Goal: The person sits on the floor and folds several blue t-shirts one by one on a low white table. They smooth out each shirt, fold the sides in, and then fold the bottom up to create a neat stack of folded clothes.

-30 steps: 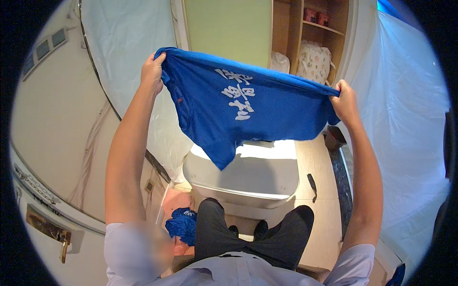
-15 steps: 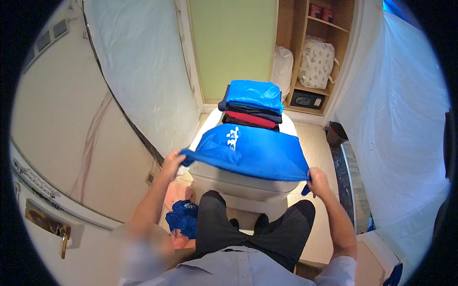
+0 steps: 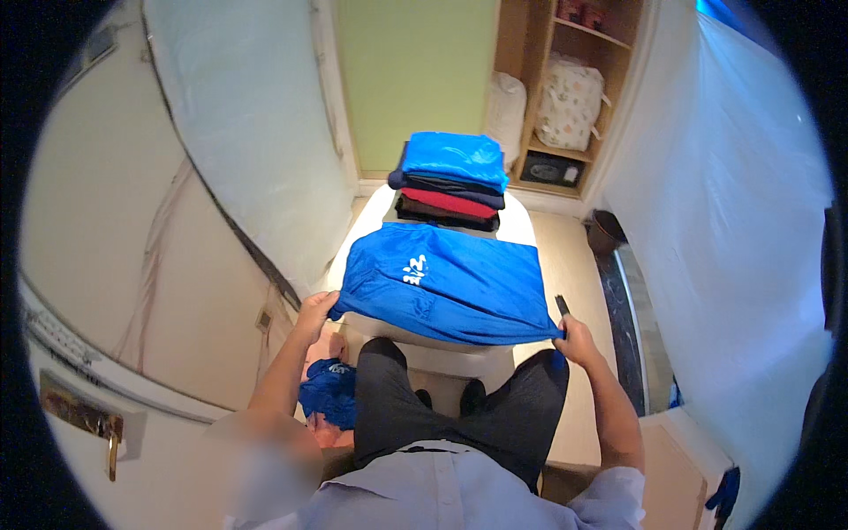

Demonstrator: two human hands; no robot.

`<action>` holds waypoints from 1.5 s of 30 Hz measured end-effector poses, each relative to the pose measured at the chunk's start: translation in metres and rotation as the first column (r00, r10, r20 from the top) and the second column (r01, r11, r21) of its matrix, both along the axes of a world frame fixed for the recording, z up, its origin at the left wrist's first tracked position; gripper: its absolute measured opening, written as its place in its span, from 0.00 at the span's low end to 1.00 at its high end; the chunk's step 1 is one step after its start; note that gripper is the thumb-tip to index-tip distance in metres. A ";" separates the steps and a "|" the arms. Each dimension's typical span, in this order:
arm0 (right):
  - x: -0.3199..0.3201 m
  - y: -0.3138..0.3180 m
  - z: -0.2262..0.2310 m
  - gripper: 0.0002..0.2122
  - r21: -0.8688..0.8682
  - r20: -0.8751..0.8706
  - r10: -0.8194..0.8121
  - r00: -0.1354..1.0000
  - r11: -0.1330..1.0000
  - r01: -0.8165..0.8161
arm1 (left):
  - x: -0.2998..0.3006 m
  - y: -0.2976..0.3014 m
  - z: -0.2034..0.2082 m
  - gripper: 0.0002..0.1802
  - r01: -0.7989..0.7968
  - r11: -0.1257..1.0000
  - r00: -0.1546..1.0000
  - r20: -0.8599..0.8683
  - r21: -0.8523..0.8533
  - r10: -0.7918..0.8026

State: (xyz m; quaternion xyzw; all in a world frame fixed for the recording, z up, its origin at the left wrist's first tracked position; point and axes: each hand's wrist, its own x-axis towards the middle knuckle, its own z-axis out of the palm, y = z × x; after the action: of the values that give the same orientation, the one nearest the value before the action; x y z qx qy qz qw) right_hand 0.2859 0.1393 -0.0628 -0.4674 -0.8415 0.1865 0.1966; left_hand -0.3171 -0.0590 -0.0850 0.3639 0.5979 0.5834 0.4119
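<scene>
A blue garment [image 3: 477, 278] with white print lies spread over the near part of a white table [image 3: 523, 231]. My left hand [image 3: 316, 315] is closed on its near left corner. At the near right corner, my right hand [image 3: 574, 343] pinches the cloth, and the near edge is stretched between both hands. A small dark piece sticks up just above my right hand; I cannot make out what it is. Behind the garment stands a stack of folded clothes [image 3: 450, 205] in black, red and navy, topped by a bright blue folded piece [image 3: 453, 157].
On the floor at my left, a crumpled blue garment [image 3: 329, 393] rests on pinkish cloth. A brown bin [image 3: 604, 233] stands right of the table. Shelves with a patterned white bag [image 3: 568, 106] and a black safe [image 3: 549, 169] are at the back. Plastic sheeting [image 3: 720, 230] hangs on the right.
The garment's near edge has come lower and toward me, and more of the cloth now lies flat on the table. Both hands keep their hold. The view has shifted slightly.
</scene>
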 end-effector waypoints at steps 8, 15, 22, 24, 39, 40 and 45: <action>0.018 0.001 0.028 0.12 -0.046 0.032 0.134 0.990 0.990 -0.133 | 0.008 -0.007 0.044 0.07 0.010 0.999 0.999 0.038 -0.035 -0.009; 0.032 -0.020 0.039 0.09 -0.221 0.165 0.248 0.955 0.953 -0.209 | -0.028 -0.025 0.002 0.08 0.061 0.992 0.998 0.008 -0.110 -0.061; 0.054 -0.031 0.038 0.08 -0.158 0.109 0.200 0.974 0.971 -0.182 | -0.007 -0.038 0.005 0.09 -0.083 0.977 0.963 -0.267 -0.195 0.028; 0.058 -0.032 0.040 0.08 -0.158 0.107 0.182 0.978 0.974 -0.164 | -0.016 -0.041 -0.006 0.09 -0.088 0.977 0.952 -0.306 -0.193 0.025; 0.077 -0.043 0.047 0.10 -0.312 0.119 0.198 0.973 0.938 -0.153 | 0.011 -0.057 0.000 0.11 0.355 0.843 0.908 -0.067 -0.403 -0.414; 0.077 -0.044 0.044 0.09 -0.327 0.117 0.191 0.975 0.934 -0.143 | 0.018 -0.053 0.000 0.11 0.355 0.842 0.918 -0.020 -0.406 -0.396; 0.070 -0.042 0.036 0.08 -0.384 0.119 0.168 0.979 0.916 -0.111 | 0.038 -0.028 -0.033 0.23 0.181 0.933 0.941 -0.223 -0.310 -0.256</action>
State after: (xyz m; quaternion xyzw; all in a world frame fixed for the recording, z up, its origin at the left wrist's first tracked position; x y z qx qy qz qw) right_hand 0.3560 0.0972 -0.0269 -0.4476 -0.8338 0.3221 0.0260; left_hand -0.2794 -0.0873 -0.1183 0.4389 0.6797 0.3886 0.4409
